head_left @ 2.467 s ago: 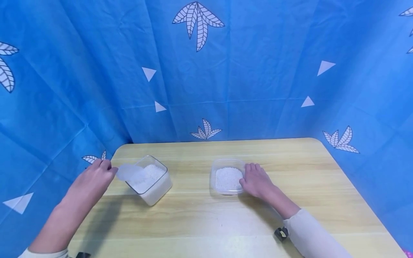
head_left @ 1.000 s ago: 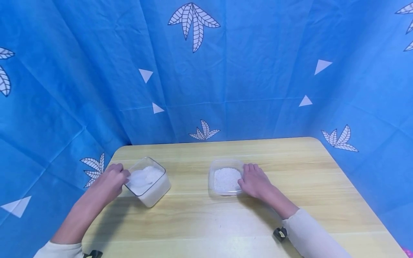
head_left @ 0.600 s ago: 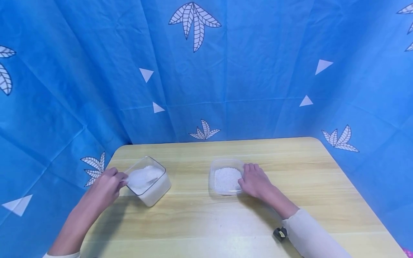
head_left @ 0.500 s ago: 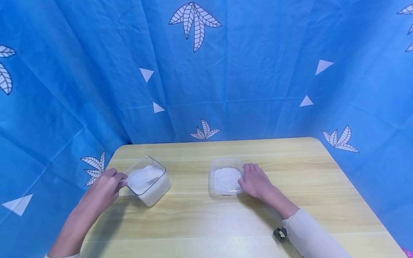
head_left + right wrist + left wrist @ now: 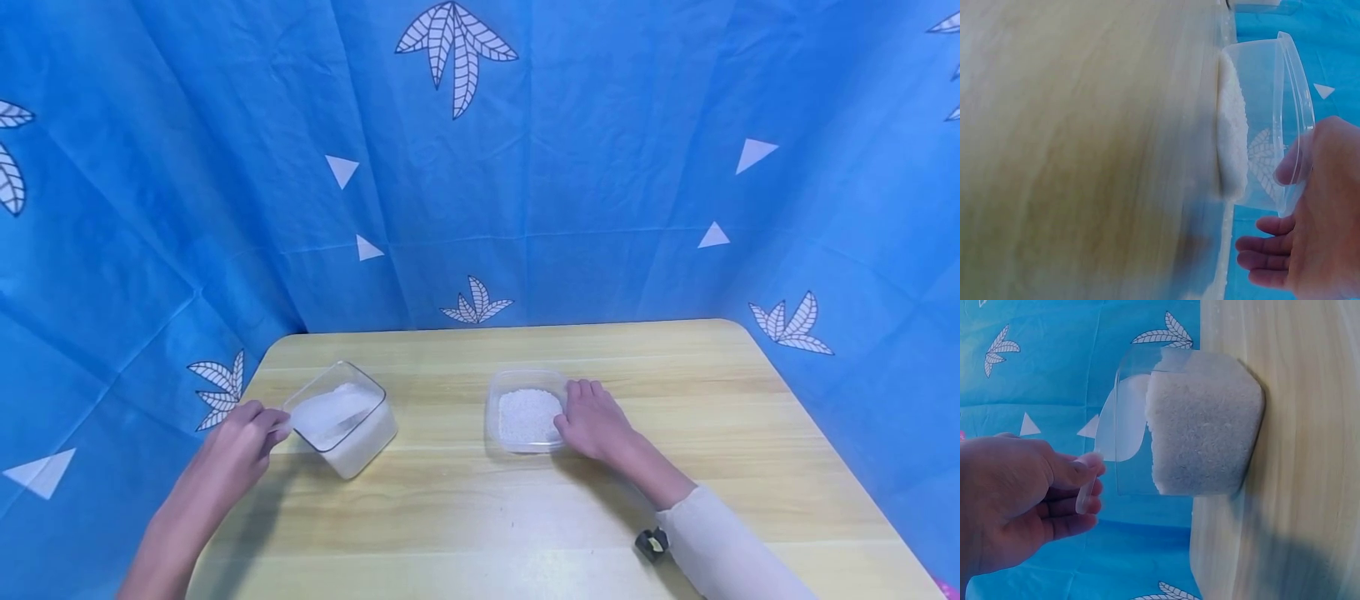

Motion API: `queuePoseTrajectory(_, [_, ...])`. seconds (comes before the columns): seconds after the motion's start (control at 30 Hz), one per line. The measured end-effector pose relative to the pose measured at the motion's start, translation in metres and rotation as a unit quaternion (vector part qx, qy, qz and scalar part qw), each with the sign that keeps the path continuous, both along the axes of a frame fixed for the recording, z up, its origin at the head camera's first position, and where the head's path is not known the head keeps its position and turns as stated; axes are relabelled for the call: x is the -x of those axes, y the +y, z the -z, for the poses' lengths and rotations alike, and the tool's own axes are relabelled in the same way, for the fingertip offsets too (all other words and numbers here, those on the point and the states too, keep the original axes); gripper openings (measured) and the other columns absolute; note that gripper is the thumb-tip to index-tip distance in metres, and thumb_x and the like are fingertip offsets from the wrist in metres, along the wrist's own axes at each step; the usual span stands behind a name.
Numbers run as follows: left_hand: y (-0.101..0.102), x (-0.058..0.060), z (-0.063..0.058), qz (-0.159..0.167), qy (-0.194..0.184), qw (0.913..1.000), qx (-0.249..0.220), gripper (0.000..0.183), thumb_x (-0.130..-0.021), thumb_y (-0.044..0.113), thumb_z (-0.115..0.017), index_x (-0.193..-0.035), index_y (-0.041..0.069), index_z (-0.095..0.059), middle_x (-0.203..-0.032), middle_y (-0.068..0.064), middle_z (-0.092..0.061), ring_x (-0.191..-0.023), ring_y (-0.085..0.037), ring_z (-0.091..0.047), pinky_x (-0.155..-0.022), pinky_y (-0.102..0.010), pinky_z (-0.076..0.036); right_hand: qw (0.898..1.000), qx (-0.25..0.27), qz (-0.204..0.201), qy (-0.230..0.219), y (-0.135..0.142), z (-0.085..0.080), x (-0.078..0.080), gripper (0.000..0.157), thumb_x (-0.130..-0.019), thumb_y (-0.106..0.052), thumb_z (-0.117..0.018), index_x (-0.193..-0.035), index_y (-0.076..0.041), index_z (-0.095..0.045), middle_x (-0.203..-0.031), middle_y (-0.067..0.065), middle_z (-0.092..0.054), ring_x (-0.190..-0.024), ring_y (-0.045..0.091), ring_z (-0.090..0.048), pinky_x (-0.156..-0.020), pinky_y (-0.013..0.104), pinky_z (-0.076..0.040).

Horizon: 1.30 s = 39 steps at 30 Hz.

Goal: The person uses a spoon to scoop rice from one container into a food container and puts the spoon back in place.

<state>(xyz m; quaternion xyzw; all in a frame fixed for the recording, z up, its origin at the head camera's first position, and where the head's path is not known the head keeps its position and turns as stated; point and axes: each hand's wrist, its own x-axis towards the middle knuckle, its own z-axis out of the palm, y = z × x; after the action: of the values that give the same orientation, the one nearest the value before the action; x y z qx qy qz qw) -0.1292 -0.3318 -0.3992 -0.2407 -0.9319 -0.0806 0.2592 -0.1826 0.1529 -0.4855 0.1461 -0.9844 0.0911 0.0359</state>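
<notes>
My left hand (image 5: 240,446) pinches the handle of a translucent plastic scoop (image 5: 1124,425) between thumb and fingers. The scoop's bowl reaches past the rim into a clear square canister (image 5: 360,446), against the white rice (image 5: 1204,425) that fills much of it. On the right, a low clear plastic box (image 5: 527,447) stands on the table with a shallow layer of rice (image 5: 528,415) in it. My right hand (image 5: 596,421) grips that box at its right rim, thumb at the wall and the other fingers hanging outside, as the right wrist view shows.
Both containers stand on a pale wooden table (image 5: 450,517) with rounded far corners. Blue curtain (image 5: 600,167) with leaf and triangle prints hangs behind the table and along both sides. A black wrist strap piece (image 5: 652,544) sits by the right sleeve.
My left hand has come lower and slightly right since the earliest frame, carrying the scoop from over the canister's left rim into it. Lately it has eased back left. The right hand stays put.
</notes>
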Motion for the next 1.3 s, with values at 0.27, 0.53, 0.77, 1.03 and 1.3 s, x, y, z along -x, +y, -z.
queuePoseTrajectory(0.27, [-0.001, -0.005, -0.002, -0.003, 0.012, 0.9999, -0.01, 0.018, -0.068, 0.001, -0.071, -0.085, -0.003, -0.065, -0.07, -0.006, -0.05, -0.061, -0.023, -0.051, -0.054, -0.041, -0.046, 1.0, 0.003, -0.004, 0.004, 0.001, -0.002, -0.001, 0.045, -0.083, -0.029, -0.045, -0.111, 0.007, -0.042, -0.099, 0.016, -0.045, -0.093, 0.03, -0.041, -0.082, 0.042, -0.036])
queuePoseTrajectory(0.53, [-0.003, -0.01, -0.004, -0.012, 0.006, 0.9997, -0.021, 0.021, -0.067, 0.001, -0.071, -0.087, -0.003, -0.065, -0.073, -0.007, -0.053, -0.063, -0.025, -0.055, -0.055, -0.043, -0.047, 1.0, 0.003, -0.003, -0.001, 0.0, -0.001, -0.001, 0.047, -0.083, -0.029, -0.044, -0.113, 0.007, -0.041, -0.101, 0.017, -0.045, -0.095, 0.03, -0.041, -0.083, 0.042, -0.036])
queuePoseTrajectory(0.77, [-0.002, -0.012, -0.004, -0.015, 0.008, 0.9994, -0.029, 0.021, -0.068, 0.002, -0.071, -0.087, -0.002, -0.065, -0.076, -0.008, -0.053, -0.065, -0.024, -0.054, -0.055, -0.041, -0.047, 1.0, 0.006, -0.004, -0.003, 0.0, -0.001, -0.001, 0.048, -0.084, -0.03, -0.044, -0.113, 0.007, -0.041, -0.102, 0.017, -0.045, -0.096, 0.031, -0.041, -0.084, 0.043, -0.036])
queuePoseTrajectory(1.03, [0.01, -0.009, -0.002, -0.02, -0.015, 0.9985, -0.048, 0.019, -0.073, 0.004, -0.069, -0.091, -0.001, -0.064, -0.081, -0.009, -0.056, -0.072, -0.026, -0.057, -0.062, -0.042, -0.049, 1.0, 0.006, -0.002, -0.006, 0.0, -0.001, -0.001, 0.044, -0.084, -0.029, -0.044, -0.109, 0.006, -0.042, -0.097, 0.015, -0.044, -0.091, 0.029, -0.041, -0.08, 0.041, -0.037])
queuePoseTrajectory(1.3, [0.032, 0.001, -0.008, -0.003, -0.022, 0.9987, -0.047, 0.021, -0.075, 0.005, -0.068, -0.095, 0.0, -0.063, -0.082, -0.007, -0.054, -0.074, -0.024, -0.055, -0.064, -0.04, -0.049, 1.0, 0.009, -0.002, -0.001, -0.001, 0.0, -0.001, 0.047, -0.084, -0.029, -0.044, -0.113, 0.008, -0.041, -0.101, 0.017, -0.045, -0.093, 0.029, -0.041, -0.083, 0.041, -0.036])
